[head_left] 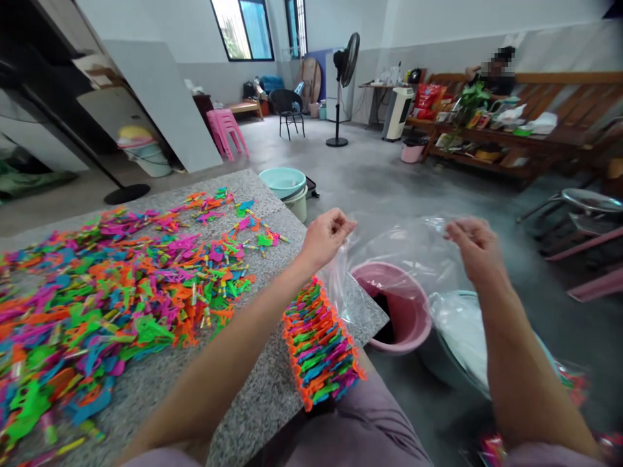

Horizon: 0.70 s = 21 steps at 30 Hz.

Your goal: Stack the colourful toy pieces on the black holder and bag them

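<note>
A clear plastic bag (399, 250) is stretched between my two raised hands over a pink bucket. My left hand (327, 239) pinches one side of it near the table's corner. My right hand (474, 250) pinches the other side, out over the floor. Below my left hand, a neat stack of colourful plastic pieces (324, 344) in orange, green, blue and magenta lies along the table edge by my lap. To the left spreads a large loose heap of similar small pieces (141, 279), some with yellow ends.
The speckled stone table (263, 318) ends in a corner beside the pink bucket (406, 324). A tub with white plastic (462, 331) stands to its right. Blue and pale buckets (283, 181) are behind the table. A person (496, 78) sits on a wooden bench at the back right.
</note>
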Motion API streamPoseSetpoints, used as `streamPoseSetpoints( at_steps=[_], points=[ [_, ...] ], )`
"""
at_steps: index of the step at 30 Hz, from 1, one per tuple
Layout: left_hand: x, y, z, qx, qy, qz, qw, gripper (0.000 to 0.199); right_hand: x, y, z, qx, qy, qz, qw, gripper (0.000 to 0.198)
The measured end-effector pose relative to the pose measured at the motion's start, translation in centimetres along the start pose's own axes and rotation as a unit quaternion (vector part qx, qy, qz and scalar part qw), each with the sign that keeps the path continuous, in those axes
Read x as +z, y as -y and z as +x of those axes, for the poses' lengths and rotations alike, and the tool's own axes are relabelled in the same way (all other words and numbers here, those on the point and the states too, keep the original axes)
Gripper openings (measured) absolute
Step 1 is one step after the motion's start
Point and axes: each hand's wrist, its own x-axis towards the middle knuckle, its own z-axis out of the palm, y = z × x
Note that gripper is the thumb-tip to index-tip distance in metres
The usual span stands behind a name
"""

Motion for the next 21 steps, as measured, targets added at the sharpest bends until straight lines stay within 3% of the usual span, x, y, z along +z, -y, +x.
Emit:
streamPoseSetpoints(
  at_steps=[1,3,5,7,10,12,15,17,21],
  points=[
    [1.2,-0.2,0.5,0.001,0.021,0.005,1.000,0.020,-1.1,-0.2,-0.1,0.015,0.022,0.059,0.998,0.030],
    [4.1,-0.7,1.6,0.004,0.065,0.015,0.998,0.015,-2.6,0.0,-0.7,0.071,0.134,0.163,0.975,0.033],
    [7.2,-1.6,2.5,0.009,0.121,0.021,0.992,0.011,-2.9,0.3,-1.6,0.107,0.242,0.176,0.948,0.055],
    [9.5,-2.7,3.3,0.020,0.199,0.033,0.979,0.007,-2.3,0.0,-2.4,0.080,0.287,0.150,0.943,0.057],
    [10.9,-3.4,3.9,0.034,0.274,0.082,0.958,0.015,-0.5,-2.3,-3.8,-0.013,0.208,0.034,0.977,0.023],
    [10.7,-2.9,3.9,0.025,0.270,0.133,0.953,0.016,0.9,-4.5,-4.9,-0.039,0.124,-0.067,0.989,0.022],
    [10.1,-1.0,3.4,-0.010,0.251,0.201,0.947,0.012,2.8,-7.5,-6.6,-0.001,0.055,-0.111,0.992,0.055],
    [10.4,0.6,3.0,-0.042,0.253,0.227,0.939,0.024,3.3,-8.9,-7.4,0.039,0.041,-0.104,0.993,0.066],
    [13.3,3.0,2.9,-0.111,0.276,0.241,0.924,0.033,0.8,-9.5,-7.8,0.079,-0.041,-0.158,0.983,0.044]
  ],
)
